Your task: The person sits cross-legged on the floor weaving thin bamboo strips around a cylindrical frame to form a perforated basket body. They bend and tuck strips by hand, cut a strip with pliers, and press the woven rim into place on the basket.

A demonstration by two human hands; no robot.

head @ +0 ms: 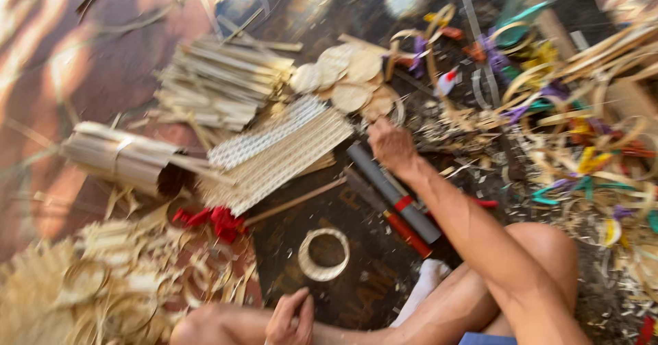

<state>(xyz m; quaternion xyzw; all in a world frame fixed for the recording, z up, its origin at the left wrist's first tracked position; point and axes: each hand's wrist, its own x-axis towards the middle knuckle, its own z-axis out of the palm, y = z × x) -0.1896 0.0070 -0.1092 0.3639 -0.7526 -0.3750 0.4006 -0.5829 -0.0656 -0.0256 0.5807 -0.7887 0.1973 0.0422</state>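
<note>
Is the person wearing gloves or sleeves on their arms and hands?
No. Both hands are bare: the right hand and the left hand have no gloves, and no rings or watch show, though the picture is blurry. The right arm is bare too, with no sleeve in view. The legs are also bare, with only a bit of blue cloth at the bottom edge.

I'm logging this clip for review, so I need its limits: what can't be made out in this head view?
- Right hand: motion blur hides whether its fingers grip anything.
- Left hand: a thin pale piece shows between the fingers; too small and blurred to identify, and the bottom edge cuts it off.
- Coloured strips: smeared, single pieces run together.
- Woven ring: weave detail is blurred.
</note>
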